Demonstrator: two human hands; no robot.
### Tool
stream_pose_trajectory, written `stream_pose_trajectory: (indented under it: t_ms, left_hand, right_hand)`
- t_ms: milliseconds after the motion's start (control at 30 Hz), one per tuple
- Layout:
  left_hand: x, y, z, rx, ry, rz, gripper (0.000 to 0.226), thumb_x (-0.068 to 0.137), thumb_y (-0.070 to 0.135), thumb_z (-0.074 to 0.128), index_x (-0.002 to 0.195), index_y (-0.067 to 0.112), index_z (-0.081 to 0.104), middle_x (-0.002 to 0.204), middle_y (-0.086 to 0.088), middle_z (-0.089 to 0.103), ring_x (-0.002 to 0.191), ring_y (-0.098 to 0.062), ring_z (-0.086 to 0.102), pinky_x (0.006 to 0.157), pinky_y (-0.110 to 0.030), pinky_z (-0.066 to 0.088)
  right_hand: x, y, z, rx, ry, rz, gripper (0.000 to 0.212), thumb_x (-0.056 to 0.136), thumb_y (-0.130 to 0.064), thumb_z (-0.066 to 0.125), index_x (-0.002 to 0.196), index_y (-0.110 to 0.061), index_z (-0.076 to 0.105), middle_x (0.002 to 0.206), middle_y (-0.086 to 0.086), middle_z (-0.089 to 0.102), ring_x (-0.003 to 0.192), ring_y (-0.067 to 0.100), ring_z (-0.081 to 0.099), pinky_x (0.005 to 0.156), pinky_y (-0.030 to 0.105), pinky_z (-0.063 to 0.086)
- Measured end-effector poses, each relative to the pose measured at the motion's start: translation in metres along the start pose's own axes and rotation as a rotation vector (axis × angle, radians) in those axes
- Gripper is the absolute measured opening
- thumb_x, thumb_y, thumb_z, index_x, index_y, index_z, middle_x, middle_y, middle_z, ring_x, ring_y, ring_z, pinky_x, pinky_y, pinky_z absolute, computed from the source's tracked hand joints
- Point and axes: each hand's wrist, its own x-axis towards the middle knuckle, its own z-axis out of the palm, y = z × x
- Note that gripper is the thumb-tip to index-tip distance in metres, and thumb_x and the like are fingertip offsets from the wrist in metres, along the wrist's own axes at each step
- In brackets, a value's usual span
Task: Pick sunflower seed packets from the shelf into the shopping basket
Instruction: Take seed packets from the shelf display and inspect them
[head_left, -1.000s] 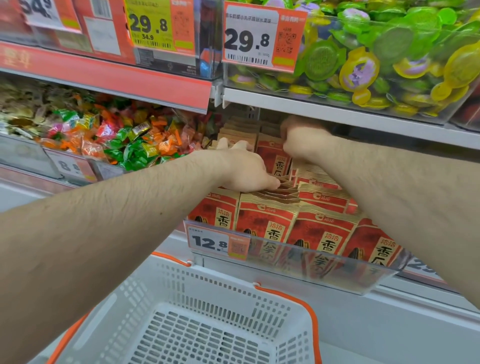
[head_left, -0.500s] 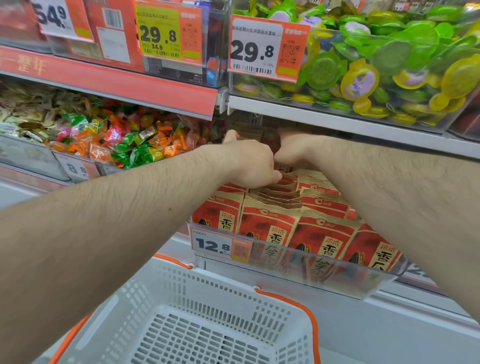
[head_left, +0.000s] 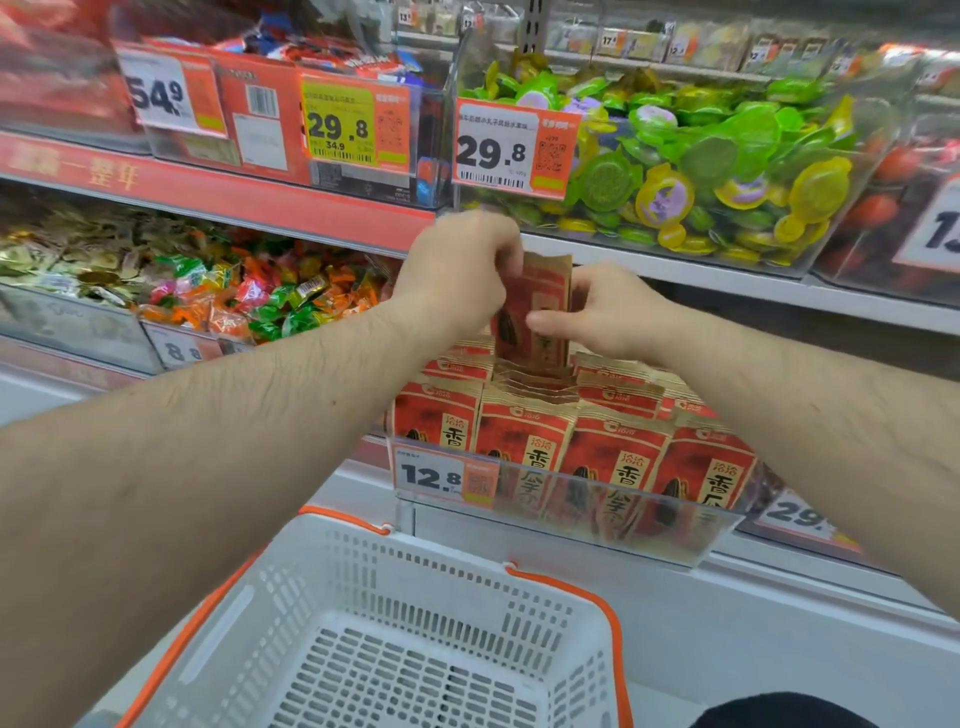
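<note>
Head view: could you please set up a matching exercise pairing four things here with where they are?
1. basket
2. held packet
3. jelly cups
4. wrapped candies

A. between left hand and right hand, above the packet rows
B. clear bin on the upper shelf, right
C. lowest, below the shelf
D. bin left of the packets

Pairs: 1-C, 2-A, 3-B, 4-D

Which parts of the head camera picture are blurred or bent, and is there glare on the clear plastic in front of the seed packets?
Head view: the lifted packet and both hands, left hand and right hand, show motion blur; the top-left shelf corner is smeared; the shelf edge slopes from wide-angle distortion; the clear plastic front carries soft haze, no hard glare; lighting is even, the basket sharp.
</note>
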Motion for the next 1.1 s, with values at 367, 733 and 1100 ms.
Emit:
stream_pose_trajectory:
  t_ms: [367, 733, 1100]
  left_hand:
    - [-0.014, 0.002, -0.068, -1.003, 0.252, -0.311, 0.012, 0.103, 0.022, 0.053, 0.099, 0.014, 0.061, 0.091, -0.001, 0.071, 0.081, -0.010, 0.070, 0.072, -0.028, 0.057]
    - [-0.151, -0.050, -0.037, -1.215, -0.044, -0.843, 0.038, 0.109, 0.032, 0.034, 0.125, 0.011, 0.061, 0.112, -0.014, 0.074, 0.105, -0.033, 0.070, 0.100, -0.057, 0.049]
    - [-0.193, -0.074, -0.030, -1.073, -0.322, -0.868, 0.028, 0.105, 0.019, 0.046, 0.111, 0.010, 0.071, 0.099, -0.008, 0.075, 0.087, -0.017, 0.068, 0.078, -0.038, 0.059]
  right_hand:
    - [-0.018, -0.095, 0.003, 0.574, 0.271, -0.225, 0.011, 0.092, -0.022, 0.063, 0.097, -0.017, 0.073, 0.094, 0.005, 0.076, 0.085, 0.022, 0.074, 0.078, 0.045, 0.060]
    - [-0.083, -0.080, 0.107, 0.392, -0.186, 0.095, 0.028, 0.097, -0.030, 0.060, 0.078, -0.014, 0.072, 0.067, -0.010, 0.072, 0.056, -0.003, 0.063, 0.056, 0.018, 0.048]
    - [-0.090, -0.056, 0.156, 0.590, -0.045, 0.210, 0.039, 0.102, -0.030, 0.050, 0.080, -0.002, 0.066, 0.041, -0.015, 0.046, 0.036, 0.002, 0.039, 0.047, 0.021, 0.029]
